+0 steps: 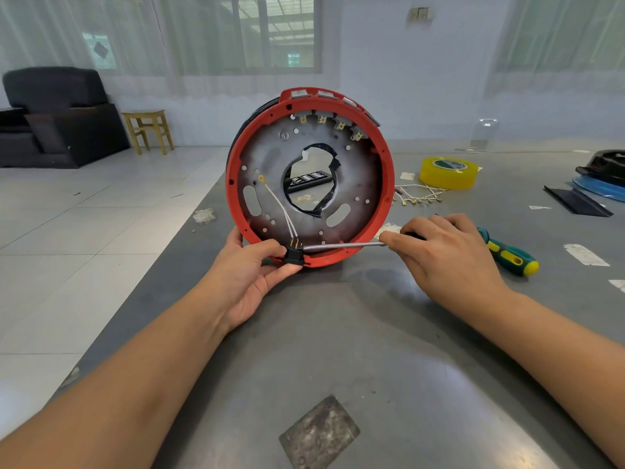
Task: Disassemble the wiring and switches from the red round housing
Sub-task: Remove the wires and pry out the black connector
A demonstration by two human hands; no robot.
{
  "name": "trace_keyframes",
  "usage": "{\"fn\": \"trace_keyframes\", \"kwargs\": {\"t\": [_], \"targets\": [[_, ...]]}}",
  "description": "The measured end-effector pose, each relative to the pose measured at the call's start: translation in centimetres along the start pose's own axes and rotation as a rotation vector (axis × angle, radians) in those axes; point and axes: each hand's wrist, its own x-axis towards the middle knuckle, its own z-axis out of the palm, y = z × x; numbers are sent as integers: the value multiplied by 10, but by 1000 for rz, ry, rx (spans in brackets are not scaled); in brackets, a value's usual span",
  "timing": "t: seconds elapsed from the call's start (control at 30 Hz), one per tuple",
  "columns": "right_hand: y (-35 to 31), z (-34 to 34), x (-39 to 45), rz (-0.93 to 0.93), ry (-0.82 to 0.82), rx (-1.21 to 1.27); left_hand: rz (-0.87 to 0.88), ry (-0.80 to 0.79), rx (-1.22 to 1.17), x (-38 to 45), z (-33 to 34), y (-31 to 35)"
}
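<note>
Left hand (250, 279) pinches black switch (293, 255) on red housing (389, 184).

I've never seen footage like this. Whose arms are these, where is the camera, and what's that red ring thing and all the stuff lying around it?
There is no robot here: a person wears a camera on the head, so you look down along their own arms. The red round housing stands on edge on a grey table. The left hand steadies its lower rim and pinches a small black switch with white wires attached. The right hand holds a screwdriver, tip at that switch. Also on the table: a green-and-yellow screwdriver, a roll of yellow tape and loose removed wires.
</note>
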Motion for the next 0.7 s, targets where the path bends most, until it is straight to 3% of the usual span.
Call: {"fn": "trace_keyframes", "kwargs": {"t": [0.7], "targets": [[-26,4,-5,131,-85,117,-1,149,-140,-1,1,1]]}}
